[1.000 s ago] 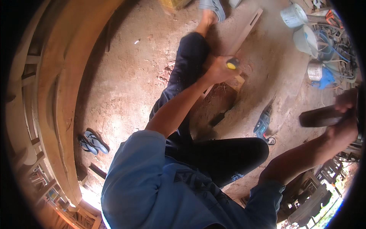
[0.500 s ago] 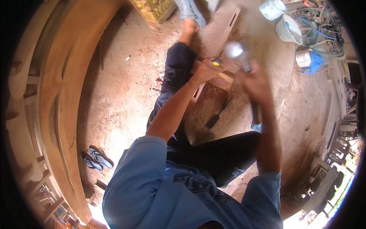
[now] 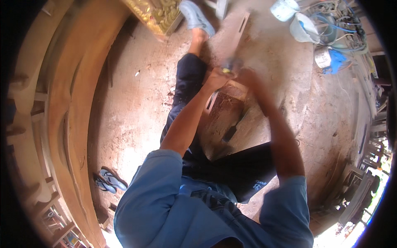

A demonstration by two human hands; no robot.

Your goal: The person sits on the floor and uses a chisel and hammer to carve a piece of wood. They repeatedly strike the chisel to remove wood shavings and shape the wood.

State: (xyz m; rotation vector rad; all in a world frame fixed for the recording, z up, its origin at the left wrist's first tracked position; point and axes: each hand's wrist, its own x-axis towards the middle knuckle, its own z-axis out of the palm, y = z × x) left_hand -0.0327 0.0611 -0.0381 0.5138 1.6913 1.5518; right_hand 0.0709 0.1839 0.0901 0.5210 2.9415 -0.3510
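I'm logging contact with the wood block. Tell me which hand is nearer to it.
Left. The left hand sits right at the wood block, at its top edge, gripping a small tool. The right hand is blurred, just beside it, slightly farther right.

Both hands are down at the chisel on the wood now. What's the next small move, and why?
Probably lift the right hand back for another strike. The left hand grips the chisel against the wood block, and the blurred right hand sits right at the chisel's top. Whether it holds a mallet is too blurred to tell. Keep the left grip steady.
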